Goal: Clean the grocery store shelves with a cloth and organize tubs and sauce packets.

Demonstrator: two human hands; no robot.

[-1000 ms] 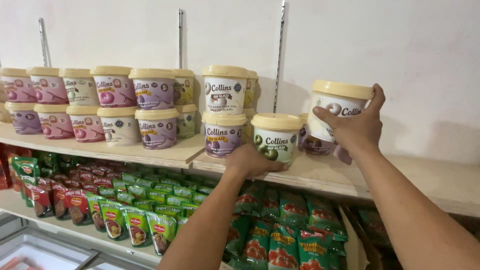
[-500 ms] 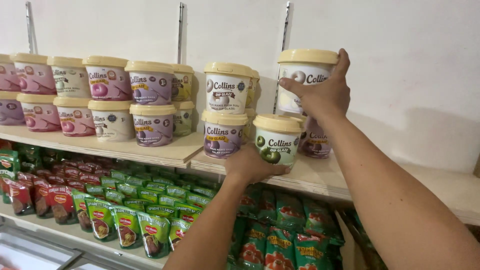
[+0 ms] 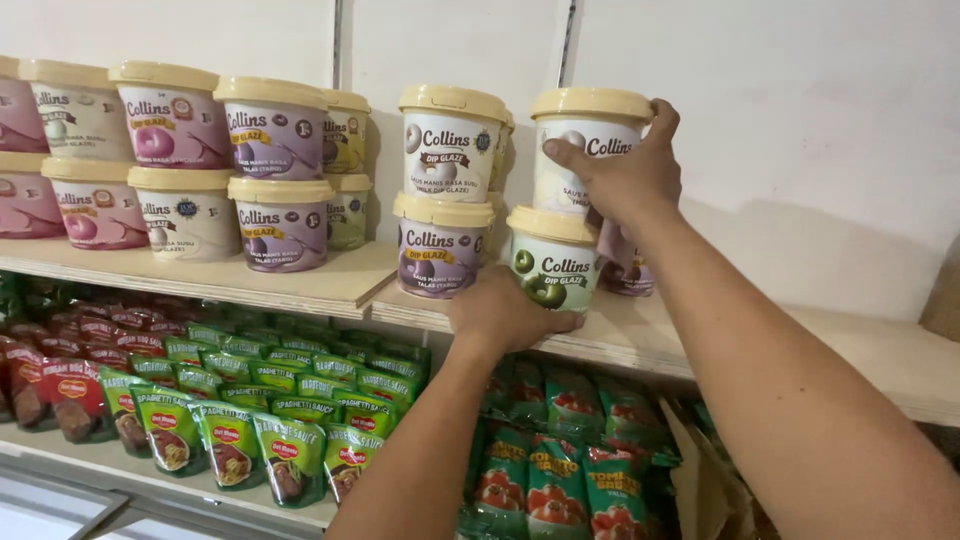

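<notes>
Two hands [image 3: 505, 312] [image 3: 622, 180], stacked cream-lidded tubs [image 3: 588, 150] [image 3: 553, 262]

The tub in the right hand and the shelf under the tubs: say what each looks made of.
Tub: likely plastic, glossy printed white wall, matte cream lid with moulded rim. Shelf: looks like pale wood board, matte, faint grain and a square-cut edge.

Wooden shelf [image 3: 300, 285], stacked purple and pink tubs [image 3: 275, 130] at left, two more tubs [image 3: 445, 240] beside them, green sauce pouches [image 3: 290, 455] below, white wall [image 3: 800, 120] behind.
</notes>
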